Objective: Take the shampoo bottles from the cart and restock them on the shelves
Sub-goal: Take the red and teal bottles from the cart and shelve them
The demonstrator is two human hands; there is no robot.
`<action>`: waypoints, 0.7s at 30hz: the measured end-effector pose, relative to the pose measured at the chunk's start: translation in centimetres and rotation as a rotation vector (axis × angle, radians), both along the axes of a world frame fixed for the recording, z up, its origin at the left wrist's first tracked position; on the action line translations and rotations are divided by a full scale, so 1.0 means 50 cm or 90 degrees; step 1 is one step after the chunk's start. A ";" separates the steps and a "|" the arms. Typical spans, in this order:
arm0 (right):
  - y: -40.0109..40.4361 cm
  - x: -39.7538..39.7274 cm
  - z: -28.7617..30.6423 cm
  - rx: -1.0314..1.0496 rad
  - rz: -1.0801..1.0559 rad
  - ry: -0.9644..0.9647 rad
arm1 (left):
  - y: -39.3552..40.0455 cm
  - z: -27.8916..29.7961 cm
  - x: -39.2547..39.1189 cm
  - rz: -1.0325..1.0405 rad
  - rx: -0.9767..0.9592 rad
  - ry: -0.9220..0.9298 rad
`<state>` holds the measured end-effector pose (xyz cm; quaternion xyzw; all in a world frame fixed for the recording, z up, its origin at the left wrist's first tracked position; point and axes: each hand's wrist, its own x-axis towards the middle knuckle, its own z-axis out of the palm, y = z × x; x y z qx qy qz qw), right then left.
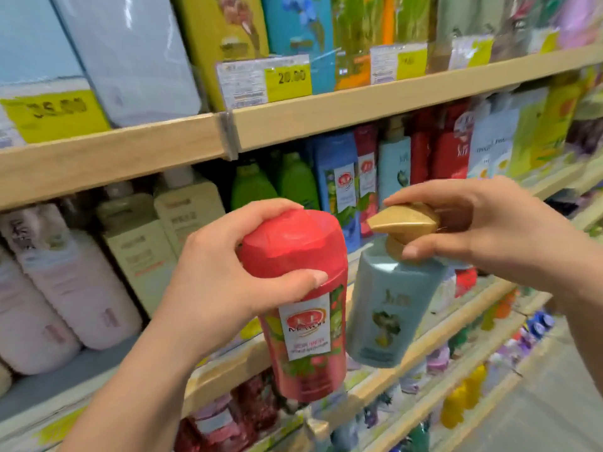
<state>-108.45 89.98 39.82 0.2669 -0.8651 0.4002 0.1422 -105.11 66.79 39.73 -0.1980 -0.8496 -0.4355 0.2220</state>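
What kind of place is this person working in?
Most likely a shop aisle for toiletries. Wooden shelves hold rows of bottles, and yellow price tags hang along their edges. The left hand holds a red bottle and the right hand a blue pump bottle.

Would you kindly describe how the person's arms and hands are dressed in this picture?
Both forearms are bare, with no sleeves in view. The left hand and right hand wear no gloves, rings, watch or bracelets. The fingernails are short and look unpainted.
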 end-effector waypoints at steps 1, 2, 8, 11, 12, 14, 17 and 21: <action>0.031 -0.020 0.007 0.004 0.016 0.009 | 0.025 0.003 -0.012 0.004 -0.001 0.009; 0.061 -0.038 0.014 0.008 0.031 0.026 | 0.052 0.007 -0.025 0.016 0.006 0.021; 0.222 -0.122 0.069 -0.016 0.127 0.179 | 0.212 0.050 -0.079 0.065 -0.011 0.139; 0.279 -0.158 0.090 -0.017 0.158 0.222 | 0.270 0.060 -0.104 0.075 -0.015 0.179; 0.293 -0.171 0.094 -0.019 0.168 0.228 | 0.286 0.061 -0.112 0.078 -0.016 0.189; 0.319 -0.198 0.098 -0.008 0.176 0.251 | 0.320 0.058 -0.130 0.082 -0.017 0.215; 0.346 -0.234 0.085 0.038 0.168 0.333 | 0.364 0.049 -0.163 0.085 -0.015 0.231; 0.365 -0.280 0.057 0.050 0.160 0.391 | 0.398 0.023 -0.212 0.122 -0.052 0.237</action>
